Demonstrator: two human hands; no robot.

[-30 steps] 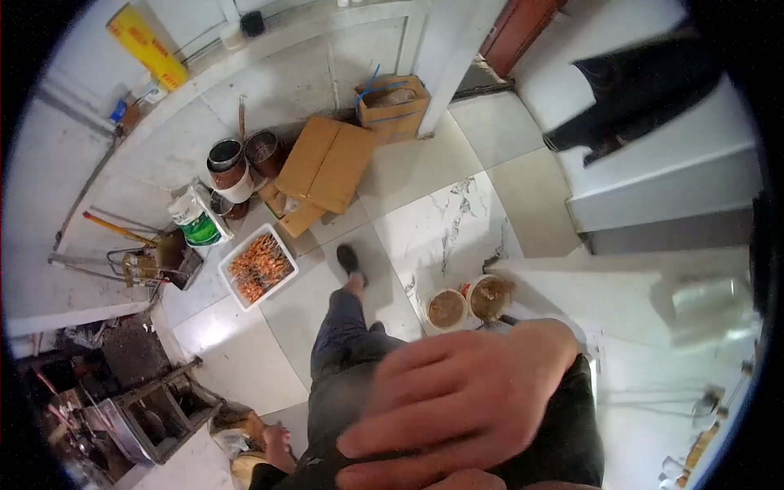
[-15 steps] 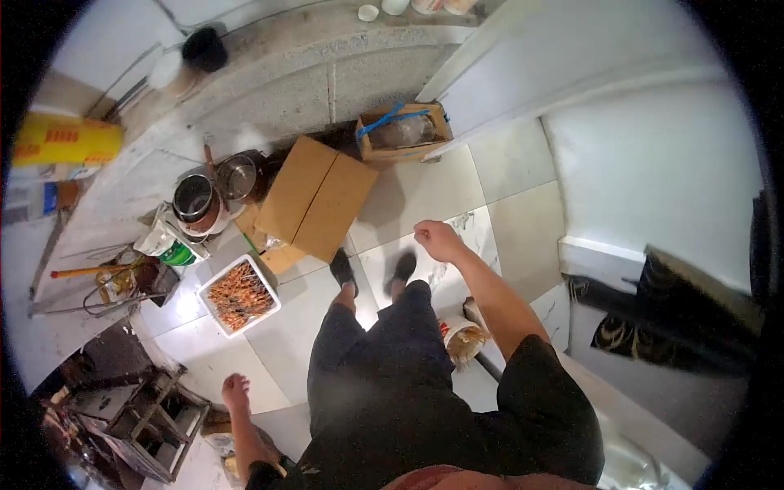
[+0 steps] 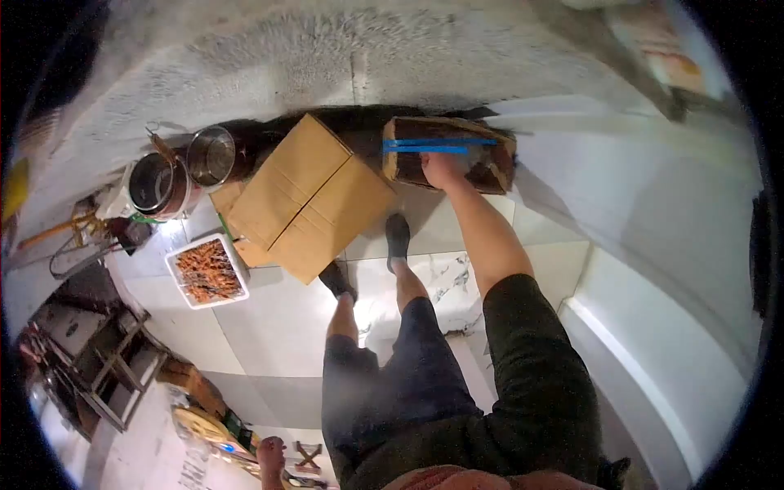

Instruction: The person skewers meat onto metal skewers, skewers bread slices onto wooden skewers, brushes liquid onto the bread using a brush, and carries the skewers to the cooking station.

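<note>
My right hand (image 3: 441, 171) reaches down to a small brown cardboard box (image 3: 390, 168) by the wall. Its fingers are closed at the blue strap (image 3: 429, 147) that runs across the box top. Part of the fingers is hidden by the strap and the box. Some clear, crumpled material lies inside that box, too dim to name. My left hand (image 3: 272, 452) hangs low at the bottom of the view, fingers loosely bent and nothing in it. Left of the small box, a larger closed cardboard box (image 3: 314, 200) stands on the tiles in front of my feet.
A white foam tray (image 3: 245, 287) of skewers sits on the floor at left. Two metal pots (image 3: 153, 184) (image 3: 214, 155) stand behind it. A dark metal frame (image 3: 122, 367) is at lower left. The rough wall ledge (image 3: 327, 73) runs across the top; a white panel (image 3: 645, 220) bounds the right.
I have stepped and leaned towards the small box. My right hand has moved from mid-air to the blue strap. My left hand has dropped lower in view.
</note>
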